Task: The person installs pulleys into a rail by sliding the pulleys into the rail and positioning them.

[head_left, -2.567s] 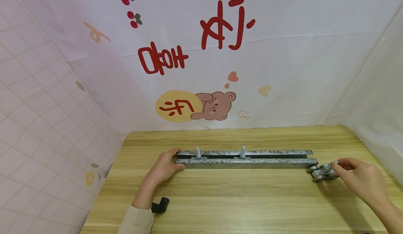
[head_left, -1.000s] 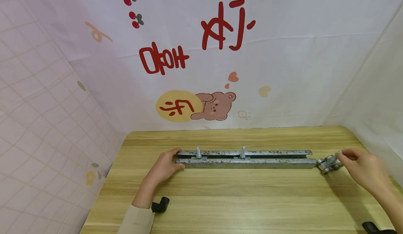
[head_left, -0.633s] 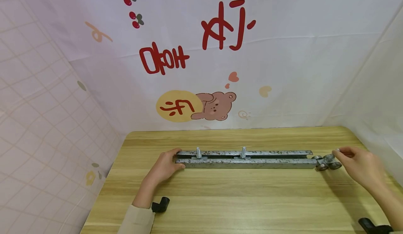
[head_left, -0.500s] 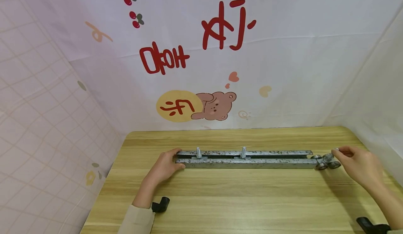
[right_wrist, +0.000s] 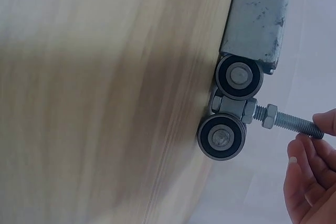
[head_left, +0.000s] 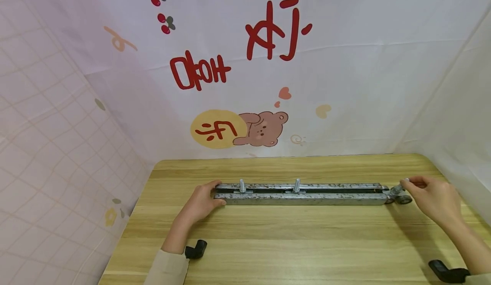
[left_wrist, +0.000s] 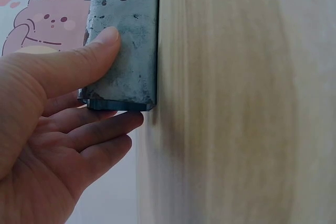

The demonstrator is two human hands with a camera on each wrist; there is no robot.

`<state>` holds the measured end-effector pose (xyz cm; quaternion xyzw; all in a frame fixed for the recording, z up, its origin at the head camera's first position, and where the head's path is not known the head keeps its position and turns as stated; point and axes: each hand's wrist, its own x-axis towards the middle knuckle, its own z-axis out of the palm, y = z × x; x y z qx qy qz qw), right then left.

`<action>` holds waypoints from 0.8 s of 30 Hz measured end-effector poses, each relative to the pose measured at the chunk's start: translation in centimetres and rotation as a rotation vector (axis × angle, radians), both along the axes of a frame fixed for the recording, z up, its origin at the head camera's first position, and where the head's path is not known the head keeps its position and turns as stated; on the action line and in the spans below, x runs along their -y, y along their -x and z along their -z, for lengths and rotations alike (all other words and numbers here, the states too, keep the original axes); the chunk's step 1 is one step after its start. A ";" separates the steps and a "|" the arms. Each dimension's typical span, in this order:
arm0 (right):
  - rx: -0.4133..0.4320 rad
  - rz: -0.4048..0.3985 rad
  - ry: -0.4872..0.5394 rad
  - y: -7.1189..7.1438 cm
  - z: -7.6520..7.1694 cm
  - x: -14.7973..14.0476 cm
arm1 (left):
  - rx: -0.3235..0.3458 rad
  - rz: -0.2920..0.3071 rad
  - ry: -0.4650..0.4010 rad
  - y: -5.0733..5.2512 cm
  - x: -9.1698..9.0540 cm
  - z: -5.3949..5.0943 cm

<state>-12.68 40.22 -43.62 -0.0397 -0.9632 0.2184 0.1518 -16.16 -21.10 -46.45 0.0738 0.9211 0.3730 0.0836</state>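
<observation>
A galvanized steel channel rail (head_left: 307, 199) lies lengthwise on the table, its slot facing up. My left hand (head_left: 199, 202) grips its left end, thumb on the near side and fingers behind; the left wrist view shows the thumb (left_wrist: 102, 51) flat against the metal. Two threaded bolts (head_left: 242, 185) stand up out of the slot. At the right end, my right hand (head_left: 437, 197) pinches the upright bolt (right_wrist: 296, 123) of a four-wheeled roller trolley (head_left: 402, 199). Its leading wheel (right_wrist: 239, 75) meets the rail's open end; its rear wheel (right_wrist: 220, 137) is outside.
The rail and trolley are on a wood-grain table (head_left: 291, 246). Behind it rises a white printed cloth (head_left: 345, 72), with more cloth at both sides. A black angular piece (head_left: 196, 249) is at the left wrist, another (head_left: 448, 272) at the right.
My right hand has brought the trolley left and slightly away from me, turning it in line with the rail, until its front wheels reach the end. The left hand and rail have stayed put.
</observation>
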 end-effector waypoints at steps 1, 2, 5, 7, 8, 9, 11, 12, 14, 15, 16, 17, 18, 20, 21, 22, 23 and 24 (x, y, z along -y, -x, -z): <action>0.001 0.002 0.003 0.0 0.0 0.0 | 0.000 0.000 0.000 0.0 0.0 0.0; 0.000 0.004 0.006 0.0 0.0 0.1 | 0.001 0.001 0.001 0.0 0.0 -0.1; 0.002 0.003 0.012 0.0 0.0 0.3 | 0.000 0.003 0.002 0.0 0.0 -0.2; -0.001 0.004 0.014 0.0 0.0 0.5 | 0.001 0.003 0.002 0.0 0.0 -0.2; -0.001 0.002 0.014 0.0 0.0 0.5 | 0.002 0.002 0.001 0.0 0.0 -0.3; -0.001 -0.001 0.016 0.0 0.0 0.6 | 0.003 0.002 0.000 -0.1 0.0 -0.3; -0.012 -0.009 0.025 0.0 0.0 0.7 | 0.005 0.001 -0.001 -0.1 0.0 -0.3; -0.019 -0.015 0.033 0.0 0.0 0.7 | 0.005 0.000 -0.003 -0.1 0.0 -0.4; -0.037 -0.028 0.046 0.0 0.0 0.8 | 0.006 0.001 -0.005 -0.1 0.0 -0.4; -0.049 -0.036 0.052 0.0 0.0 0.9 | 0.006 0.001 -0.005 -0.1 0.0 -0.4; -0.056 -0.041 0.057 0.0 0.0 1.0 | 0.006 0.002 -0.005 -0.1 0.0 -0.4; -0.061 -0.044 0.059 -0.1 0.0 1.1 | 0.006 0.002 -0.005 -0.1 0.0 -0.4; -0.065 -0.046 0.061 -0.1 0.0 1.2 | 0.006 0.002 -0.006 -0.1 0.0 -0.4; -0.065 -0.048 0.064 -0.1 0.1 1.3 | 0.006 0.002 -0.006 -0.1 0.0 -0.4; -0.063 -0.049 0.066 -0.1 0.1 1.4 | 0.006 0.002 -0.007 -0.1 0.0 -0.3; -0.064 -0.050 0.068 -0.1 0.1 1.5 | 0.006 0.001 -0.008 -0.1 0.0 -0.3; -0.068 -0.052 0.070 -0.1 0.1 1.6 | 0.006 0.001 -0.008 -0.1 0.0 -0.3; -0.073 -0.054 0.074 -0.1 0.1 1.7 | 0.005 0.002 -0.008 -0.1 0.0 -0.3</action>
